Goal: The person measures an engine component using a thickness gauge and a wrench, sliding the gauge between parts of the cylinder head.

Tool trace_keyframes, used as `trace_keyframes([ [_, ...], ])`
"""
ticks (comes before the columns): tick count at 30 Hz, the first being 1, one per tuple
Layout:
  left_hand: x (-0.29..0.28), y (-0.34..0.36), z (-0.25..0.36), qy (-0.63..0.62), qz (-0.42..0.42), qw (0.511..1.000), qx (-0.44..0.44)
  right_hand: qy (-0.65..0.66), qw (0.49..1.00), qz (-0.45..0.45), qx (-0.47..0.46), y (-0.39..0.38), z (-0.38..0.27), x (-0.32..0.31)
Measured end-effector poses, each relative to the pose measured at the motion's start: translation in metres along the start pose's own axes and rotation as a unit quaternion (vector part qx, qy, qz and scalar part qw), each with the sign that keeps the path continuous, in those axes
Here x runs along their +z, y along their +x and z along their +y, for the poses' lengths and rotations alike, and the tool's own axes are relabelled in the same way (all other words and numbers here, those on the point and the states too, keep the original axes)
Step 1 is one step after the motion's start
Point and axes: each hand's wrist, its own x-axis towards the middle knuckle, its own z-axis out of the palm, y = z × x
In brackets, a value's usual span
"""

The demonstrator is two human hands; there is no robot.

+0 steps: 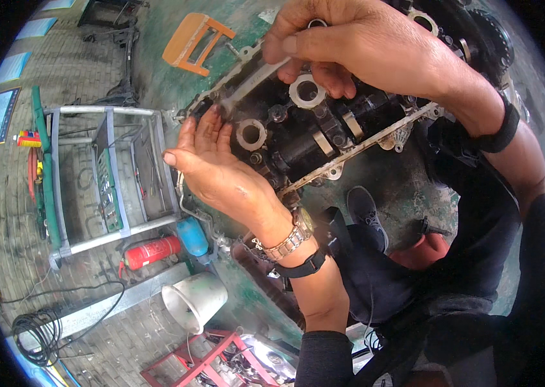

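My right hand (343, 42) is closed around a grey metal wrench (256, 85) at the upper middle. A ring-shaped end shows above the fingers, and the blurred shank slants down to the left. My left hand (224, 171) is open, thumb apart and fingers stretched, with its fingertips close to the wrench's lower end. Whether they touch it, I cannot tell. Under both hands lies an engine cylinder head (305, 184) with dark shafts, bolts and a pale metal rim. Two pale round rings, a left ring (251, 135) and a middle ring (307, 91), stand out on it.
A toothed black wheel (490, 42) sits at the engine's far right end. To the left are a metal rack (118, 233), a red fire extinguisher (151, 252), a blue bottle (192, 236) and a white bucket (196, 300). A wooden stool (196, 44) stands beyond the engine.
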Motion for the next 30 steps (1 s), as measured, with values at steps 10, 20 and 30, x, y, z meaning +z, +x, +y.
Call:
trace_keyframes([
  [10,-0.001,0.0,-0.003,0.007,0.01,1.0,-0.002,0.002,0.999,0.007,0.039,0.009,0.015,0.005],
  [20,-0.01,0.006,-0.013,0.027,-0.017,0.999,0.019,-0.247,0.926,0.135,-0.251,0.013,0.056,0.04],
  [30,-0.014,0.009,-0.016,-0.013,-0.024,1.0,0.007,-0.348,0.896,0.055,-0.27,-0.016,0.056,0.078],
])
